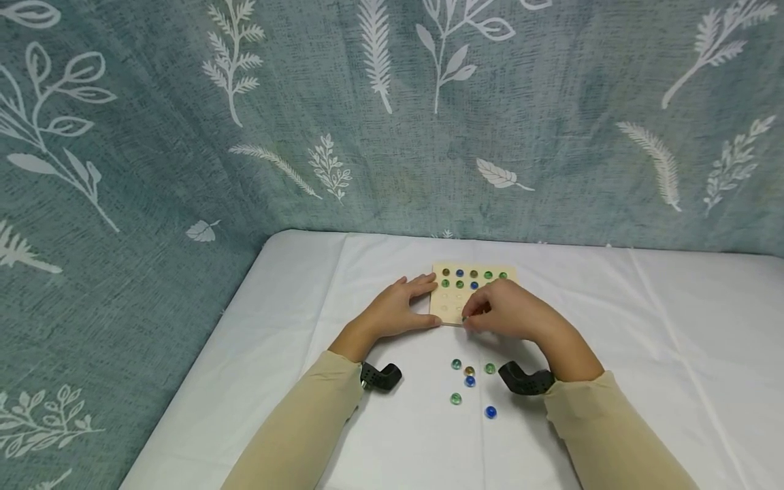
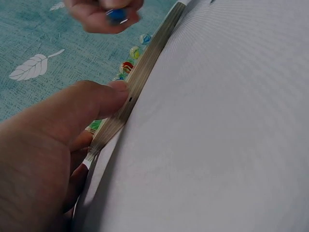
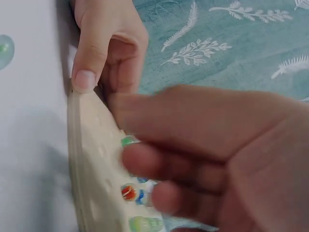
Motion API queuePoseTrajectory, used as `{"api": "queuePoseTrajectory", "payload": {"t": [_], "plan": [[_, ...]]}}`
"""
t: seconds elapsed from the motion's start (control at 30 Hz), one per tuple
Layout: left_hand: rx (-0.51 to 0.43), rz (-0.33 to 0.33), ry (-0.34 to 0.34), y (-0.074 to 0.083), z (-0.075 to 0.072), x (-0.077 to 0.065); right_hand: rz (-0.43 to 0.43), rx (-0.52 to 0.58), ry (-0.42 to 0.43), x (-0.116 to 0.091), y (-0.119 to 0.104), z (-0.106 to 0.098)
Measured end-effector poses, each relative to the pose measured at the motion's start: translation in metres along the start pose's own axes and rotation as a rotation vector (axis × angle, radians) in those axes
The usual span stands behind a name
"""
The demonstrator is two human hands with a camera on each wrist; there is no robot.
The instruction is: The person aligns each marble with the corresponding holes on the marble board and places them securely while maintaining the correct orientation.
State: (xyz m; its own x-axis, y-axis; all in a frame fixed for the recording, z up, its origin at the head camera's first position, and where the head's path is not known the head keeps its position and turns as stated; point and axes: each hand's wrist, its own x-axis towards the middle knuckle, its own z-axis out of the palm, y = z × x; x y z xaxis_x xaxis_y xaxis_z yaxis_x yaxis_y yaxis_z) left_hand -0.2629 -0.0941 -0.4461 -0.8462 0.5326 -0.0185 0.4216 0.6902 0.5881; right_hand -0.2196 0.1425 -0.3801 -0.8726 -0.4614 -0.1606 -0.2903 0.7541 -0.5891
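Note:
A pale wooden board (image 1: 452, 317) with rows of round hollows lies on the white cloth. Glass marbles (image 1: 459, 273) in green, blue and amber sit in its two far rows; empty hollows show nearer at the left. My left hand (image 1: 397, 309) grips the board's left end, its thumb (image 2: 108, 99) against the near edge and fingers along the side. Over the board's near part, my right hand (image 1: 511, 309) pinches a blue marble (image 2: 117, 17) between thumb and fingertips. That hand hides the board's near right part in the head view.
Several loose marbles lie on the cloth before the board, among them a green one (image 1: 456, 399), a blue one (image 1: 491, 412) and an amber one (image 1: 469, 371). A leaf-patterned teal curtain (image 1: 416, 170) hangs behind the white-covered table (image 1: 674, 422).

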Motion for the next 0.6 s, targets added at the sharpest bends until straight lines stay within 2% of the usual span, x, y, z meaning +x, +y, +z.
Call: {"api": "queuePoseTrajectory", "payload": {"t": [0.17, 0.3, 0.43, 0.6], "plan": [[-0.005, 0.000, -0.001, -0.001, -0.002, 0.001, -0.015, 0.013, 0.294, 0.010, 0.005, 0.002], [-0.014, 0.001, 0.001, -0.001, -0.002, 0.001, -0.019, 0.056, 0.442, 0.019, 0.004, 0.004], [-0.006, 0.003, 0.002, -0.002, -0.001, 0.002, -0.012, 0.080, 0.492, 0.024, 0.002, 0.002], [0.006, 0.030, 0.008, -0.002, -0.001, 0.002, 0.048, 0.111, 0.476, 0.029, 0.003, -0.005]]}}
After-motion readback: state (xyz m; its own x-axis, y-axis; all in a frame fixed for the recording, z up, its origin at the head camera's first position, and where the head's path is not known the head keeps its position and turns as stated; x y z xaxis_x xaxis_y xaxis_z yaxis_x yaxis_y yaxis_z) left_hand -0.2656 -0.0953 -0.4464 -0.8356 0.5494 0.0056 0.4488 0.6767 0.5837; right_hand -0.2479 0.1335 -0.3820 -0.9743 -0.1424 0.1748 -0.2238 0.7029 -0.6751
